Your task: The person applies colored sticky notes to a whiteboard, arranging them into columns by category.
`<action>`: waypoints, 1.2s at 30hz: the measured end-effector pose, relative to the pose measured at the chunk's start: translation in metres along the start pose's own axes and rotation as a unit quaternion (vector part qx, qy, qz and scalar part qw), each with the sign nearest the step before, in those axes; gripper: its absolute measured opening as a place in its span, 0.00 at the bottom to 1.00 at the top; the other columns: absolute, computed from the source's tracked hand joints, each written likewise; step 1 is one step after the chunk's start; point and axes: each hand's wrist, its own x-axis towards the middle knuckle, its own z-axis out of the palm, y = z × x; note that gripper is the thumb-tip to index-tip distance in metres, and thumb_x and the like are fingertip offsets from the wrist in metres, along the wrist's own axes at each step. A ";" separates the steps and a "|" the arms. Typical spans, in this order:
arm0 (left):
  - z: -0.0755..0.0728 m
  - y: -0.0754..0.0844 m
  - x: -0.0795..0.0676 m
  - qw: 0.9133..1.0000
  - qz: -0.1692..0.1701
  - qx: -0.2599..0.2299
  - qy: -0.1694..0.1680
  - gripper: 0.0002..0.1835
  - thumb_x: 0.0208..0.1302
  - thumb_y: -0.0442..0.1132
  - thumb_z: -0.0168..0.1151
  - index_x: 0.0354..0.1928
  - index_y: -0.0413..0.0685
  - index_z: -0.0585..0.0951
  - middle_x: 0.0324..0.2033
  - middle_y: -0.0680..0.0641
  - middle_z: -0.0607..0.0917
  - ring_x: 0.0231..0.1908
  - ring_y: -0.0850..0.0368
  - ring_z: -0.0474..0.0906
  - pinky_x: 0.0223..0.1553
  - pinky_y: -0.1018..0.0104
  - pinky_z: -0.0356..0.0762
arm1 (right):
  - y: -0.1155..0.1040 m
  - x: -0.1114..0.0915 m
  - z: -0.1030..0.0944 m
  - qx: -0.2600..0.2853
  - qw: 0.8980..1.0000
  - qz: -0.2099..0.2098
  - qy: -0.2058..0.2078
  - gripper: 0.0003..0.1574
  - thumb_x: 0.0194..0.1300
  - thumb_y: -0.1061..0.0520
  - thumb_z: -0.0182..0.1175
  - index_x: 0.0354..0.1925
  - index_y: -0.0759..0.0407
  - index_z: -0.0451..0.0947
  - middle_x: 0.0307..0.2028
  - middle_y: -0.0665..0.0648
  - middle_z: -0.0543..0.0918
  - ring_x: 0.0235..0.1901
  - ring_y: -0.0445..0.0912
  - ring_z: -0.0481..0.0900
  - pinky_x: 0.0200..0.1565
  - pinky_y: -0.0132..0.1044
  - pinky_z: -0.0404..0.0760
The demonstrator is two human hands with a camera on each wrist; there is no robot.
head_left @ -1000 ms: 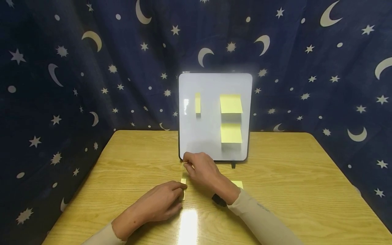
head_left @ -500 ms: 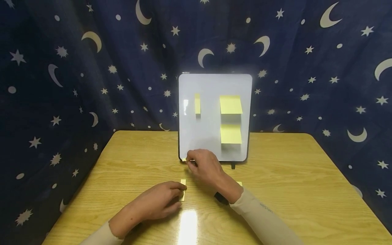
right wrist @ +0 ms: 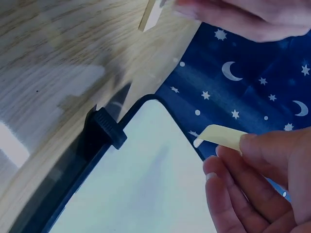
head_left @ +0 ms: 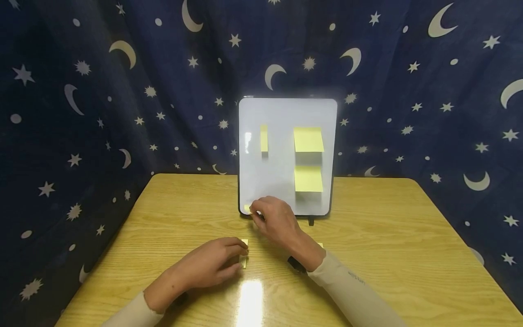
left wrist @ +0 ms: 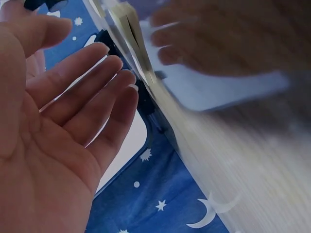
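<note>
My right hand [head_left: 275, 220] pinches a narrow yellow sticky note [right wrist: 221, 135] between thumb and forefinger, and the strip's free end bends outward. In the head view this hand overlaps the lower left corner of a standing whiteboard [head_left: 278, 111]. My left hand [head_left: 214, 263] hovers low over the table, its fingers loosely extended beside a narrow pad of sticky notes [head_left: 244, 242] and partly hiding it. The left wrist view shows that palm bare, with the pad [left wrist: 127, 24] just past the fingertips.
On the board are two square yellow notes [head_left: 308, 139], one above the other at right, and a narrow yellow strip [head_left: 263, 138] at left. Yellow paper [head_left: 320, 245] peeks out behind my right wrist. The wooden table [head_left: 380, 218] meets a starry curtain [head_left: 408, 91].
My right hand has risen slightly, carrying the narrow sticky note up from beyond the pad to the board's lower left corner. My left fingers have shifted slightly over the pad.
</note>
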 end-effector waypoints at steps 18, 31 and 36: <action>-0.014 -0.026 0.011 0.994 -0.078 -0.032 0.071 0.12 0.75 0.44 0.66 0.54 0.50 0.87 0.52 0.55 0.87 0.54 0.58 0.84 0.57 0.54 0.83 | 0.009 0.000 0.002 -0.006 0.997 -0.039 0.070 0.10 0.59 0.72 0.70 0.31 0.58 0.85 0.34 0.52 0.90 0.36 0.46 0.88 0.39 0.35 0.86; -0.022 -0.036 0.021 0.974 -0.151 -0.061 0.160 0.12 0.72 0.41 0.70 0.53 0.46 0.88 0.50 0.52 0.89 0.55 0.53 0.86 0.57 0.51 0.82 | 0.018 0.010 0.001 -0.094 0.982 -0.104 0.125 0.10 0.64 0.72 0.62 0.29 0.62 0.82 0.40 0.57 0.91 0.42 0.51 0.89 0.47 0.39 0.87; -0.024 -0.041 0.024 0.967 -0.164 -0.077 0.178 0.13 0.73 0.43 0.69 0.53 0.45 0.88 0.49 0.51 0.90 0.53 0.52 0.86 0.56 0.50 0.83 | 0.024 0.011 0.004 -0.127 0.971 -0.136 0.153 0.08 0.67 0.72 0.61 0.33 0.66 0.84 0.42 0.60 0.91 0.43 0.54 0.89 0.49 0.43 0.87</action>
